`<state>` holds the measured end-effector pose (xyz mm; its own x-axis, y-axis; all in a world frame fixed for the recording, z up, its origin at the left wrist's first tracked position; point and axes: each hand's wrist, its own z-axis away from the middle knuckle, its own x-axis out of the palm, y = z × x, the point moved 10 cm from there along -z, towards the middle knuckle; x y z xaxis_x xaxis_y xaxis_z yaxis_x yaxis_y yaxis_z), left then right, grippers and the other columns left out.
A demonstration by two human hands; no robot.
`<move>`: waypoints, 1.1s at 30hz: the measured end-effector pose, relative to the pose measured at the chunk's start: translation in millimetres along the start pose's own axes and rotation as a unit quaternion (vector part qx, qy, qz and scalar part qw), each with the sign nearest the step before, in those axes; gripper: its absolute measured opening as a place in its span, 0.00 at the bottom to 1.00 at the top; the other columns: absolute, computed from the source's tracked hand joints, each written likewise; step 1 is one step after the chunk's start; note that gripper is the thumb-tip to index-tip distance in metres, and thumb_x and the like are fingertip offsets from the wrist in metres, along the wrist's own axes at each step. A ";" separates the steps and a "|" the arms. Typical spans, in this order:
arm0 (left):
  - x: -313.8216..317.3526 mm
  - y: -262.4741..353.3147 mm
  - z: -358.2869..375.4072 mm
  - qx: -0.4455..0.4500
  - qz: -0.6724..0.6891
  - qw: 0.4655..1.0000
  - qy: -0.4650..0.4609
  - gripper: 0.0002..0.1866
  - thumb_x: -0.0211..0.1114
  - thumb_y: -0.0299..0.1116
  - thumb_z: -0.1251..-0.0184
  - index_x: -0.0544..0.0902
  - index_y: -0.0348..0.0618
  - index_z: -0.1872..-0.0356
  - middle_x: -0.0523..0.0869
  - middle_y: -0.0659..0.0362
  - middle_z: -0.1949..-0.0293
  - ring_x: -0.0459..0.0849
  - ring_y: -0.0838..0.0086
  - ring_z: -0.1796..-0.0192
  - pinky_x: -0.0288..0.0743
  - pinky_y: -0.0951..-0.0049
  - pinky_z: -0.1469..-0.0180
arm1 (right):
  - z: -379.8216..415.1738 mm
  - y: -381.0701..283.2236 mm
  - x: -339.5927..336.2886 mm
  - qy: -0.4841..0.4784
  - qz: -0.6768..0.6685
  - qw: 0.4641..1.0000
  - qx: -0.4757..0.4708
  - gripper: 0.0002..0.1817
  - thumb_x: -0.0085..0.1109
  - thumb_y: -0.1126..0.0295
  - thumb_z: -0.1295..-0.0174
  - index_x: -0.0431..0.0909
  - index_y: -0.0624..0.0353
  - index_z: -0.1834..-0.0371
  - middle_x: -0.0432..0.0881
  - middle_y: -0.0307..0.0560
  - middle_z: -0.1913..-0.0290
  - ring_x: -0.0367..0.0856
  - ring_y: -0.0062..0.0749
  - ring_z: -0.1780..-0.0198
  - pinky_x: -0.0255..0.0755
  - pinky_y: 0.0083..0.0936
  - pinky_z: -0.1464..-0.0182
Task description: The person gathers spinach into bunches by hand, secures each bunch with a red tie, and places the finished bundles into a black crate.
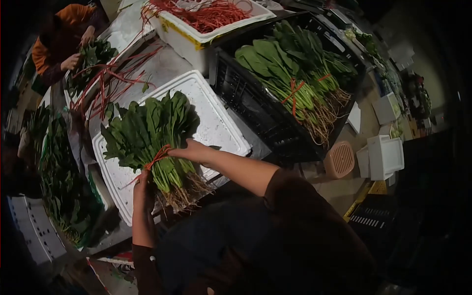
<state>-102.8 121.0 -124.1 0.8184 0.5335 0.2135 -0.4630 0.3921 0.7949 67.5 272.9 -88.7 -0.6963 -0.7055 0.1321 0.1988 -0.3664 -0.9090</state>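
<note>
A bunch of spinach (150, 123) with its roots on lies on a white foam lid (226, 132), leaves pointing away from me and roots toward me. A red tie string (158, 156) runs around its stems. My left hand (141, 186) is closed at the left of the stems, on one end of the string, part of which trails past the fingers. From the right, my right hand (192, 151) reaches over the stems, its fingers closed on the string at the top of the bunch. The fingertips are partly hidden among leaves and string.
A black crate (246, 110) at the right holds tied spinach bunches (295, 73). Behind stands a white foam box (184, 44) of red strings (211, 17). More loose strings (110, 81) lie at left. A person in orange (69, 37) handles greens there. Leafy greens (64, 182) fill the left side.
</note>
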 end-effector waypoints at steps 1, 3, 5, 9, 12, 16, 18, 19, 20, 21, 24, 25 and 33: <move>5.7 -1.2 -7.2 -0.017 0.014 1.000 0.001 0.30 0.62 0.57 0.39 0.76 0.41 0.48 0.79 0.63 0.60 0.74 0.80 0.65 0.69 0.78 0.62 | 5.0 -19.6 15.1 -0.061 -0.076 0.995 -0.030 0.39 0.69 0.50 0.50 0.72 0.75 0.46 0.80 0.57 0.53 0.79 0.34 0.53 0.72 0.25 0.51; 48.8 33.3 15.8 0.000 0.022 0.999 -0.044 0.38 0.57 0.63 0.38 0.70 0.40 0.38 0.79 0.54 0.46 0.79 0.65 0.48 0.75 0.64 0.49 | -23.9 26.8 12.4 -0.022 0.034 0.993 0.112 0.44 0.68 0.41 0.54 0.76 0.77 0.51 0.81 0.58 0.55 0.79 0.35 0.54 0.71 0.28 0.52; 52.9 35.7 20.0 -0.023 0.054 0.994 -0.092 0.41 0.53 0.66 0.38 0.66 0.42 0.35 0.76 0.51 0.43 0.77 0.60 0.43 0.74 0.58 0.44 | -14.6 18.3 26.1 -0.033 0.062 0.988 0.139 0.50 0.64 0.32 0.57 0.77 0.78 0.53 0.81 0.58 0.56 0.78 0.36 0.54 0.71 0.32 0.52; 36.5 40.3 39.3 0.028 0.047 0.997 -0.063 0.38 0.60 0.60 0.40 0.68 0.41 0.37 0.75 0.51 0.43 0.78 0.60 0.44 0.74 0.59 0.44 | -7.1 11.9 63.2 -0.072 -0.107 0.988 0.083 0.34 0.71 0.50 0.49 0.77 0.73 0.52 0.83 0.50 0.57 0.81 0.30 0.58 0.74 0.27 0.57; 20.8 48.6 47.4 0.051 0.049 0.995 -0.074 0.36 0.66 0.55 0.42 0.70 0.39 0.40 0.78 0.52 0.46 0.79 0.61 0.47 0.75 0.60 0.47 | 22.8 -20.8 72.5 -0.087 -0.171 0.980 0.046 0.31 0.72 0.50 0.50 0.79 0.68 0.53 0.83 0.46 0.59 0.81 0.27 0.60 0.76 0.26 0.58; 47.1 85.6 69.8 0.108 0.027 0.987 -0.114 0.36 0.67 0.53 0.43 0.71 0.34 0.42 0.80 0.52 0.50 0.82 0.61 0.53 0.77 0.61 0.50 | 63.9 -68.4 59.6 -0.086 -0.145 0.985 0.034 0.33 0.73 0.47 0.54 0.81 0.68 0.57 0.83 0.46 0.63 0.79 0.27 0.61 0.73 0.26 0.58; 68.7 89.2 68.9 0.119 0.045 0.979 -0.162 0.38 0.68 0.53 0.45 0.69 0.33 0.41 0.78 0.51 0.47 0.80 0.62 0.50 0.75 0.62 0.48 | 100.2 -102.7 39.6 -0.055 -0.074 0.994 0.065 0.28 0.73 0.54 0.50 0.80 0.66 0.53 0.84 0.46 0.59 0.80 0.28 0.58 0.75 0.26 0.54; 82.2 92.2 69.5 0.136 0.048 0.971 -0.192 0.39 0.68 0.53 0.45 0.68 0.33 0.40 0.77 0.51 0.46 0.79 0.63 0.47 0.73 0.63 0.45 | 130.4 -131.7 26.5 -0.015 0.026 0.997 0.065 0.28 0.72 0.54 0.49 0.79 0.65 0.52 0.83 0.47 0.58 0.79 0.29 0.56 0.73 0.26 0.50; 94.1 94.8 71.3 0.152 0.051 0.963 -0.218 0.40 0.67 0.52 0.45 0.67 0.33 0.39 0.76 0.51 0.44 0.77 0.63 0.45 0.71 0.64 0.43 | 147.6 -147.4 16.4 0.020 0.124 0.990 0.067 0.28 0.71 0.54 0.48 0.79 0.64 0.52 0.83 0.47 0.57 0.79 0.29 0.53 0.71 0.26 0.47; 104.7 97.6 73.9 0.168 0.051 0.955 -0.240 0.40 0.67 0.52 0.45 0.65 0.33 0.38 0.75 0.51 0.43 0.75 0.64 0.42 0.68 0.65 0.40 | 143.4 -138.8 6.8 0.025 0.129 0.989 0.070 0.28 0.71 0.54 0.48 0.79 0.64 0.52 0.83 0.47 0.57 0.79 0.29 0.53 0.71 0.26 0.47; 149.8 119.3 81.9 0.255 0.015 0.919 -0.301 0.33 0.57 0.53 0.35 0.71 0.36 0.39 0.77 0.52 0.43 0.75 0.63 0.40 0.66 0.63 0.38 | 147.4 -183.7 -9.1 -0.033 0.074 0.964 -0.255 0.29 0.66 0.51 0.44 0.78 0.59 0.45 0.79 0.47 0.46 0.75 0.30 0.44 0.64 0.25 0.39; 172.4 126.8 90.4 0.229 0.009 0.913 -0.338 0.35 0.56 0.56 0.35 0.69 0.37 0.37 0.75 0.52 0.41 0.72 0.63 0.38 0.64 0.63 0.36 | 157.7 -186.7 -23.6 -0.008 0.094 0.976 -0.198 0.27 0.63 0.53 0.42 0.78 0.60 0.45 0.80 0.45 0.47 0.76 0.28 0.45 0.64 0.24 0.39; 327.2 174.0 121.4 0.148 0.152 0.852 -0.478 0.44 0.37 0.70 0.35 0.62 0.40 0.33 0.70 0.50 0.37 0.69 0.60 0.35 0.59 0.60 0.33 | 213.8 -234.7 -129.7 -0.197 -0.308 0.889 -0.275 0.20 0.50 0.66 0.35 0.72 0.66 0.44 0.79 0.54 0.46 0.78 0.39 0.45 0.73 0.35 0.41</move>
<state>125.8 272.8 153.0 0.6443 -0.3343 0.6879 -0.7132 0.0620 0.6982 258.5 320.7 192.1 -0.2380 -0.6710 0.7022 -0.5799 -0.4819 -0.6569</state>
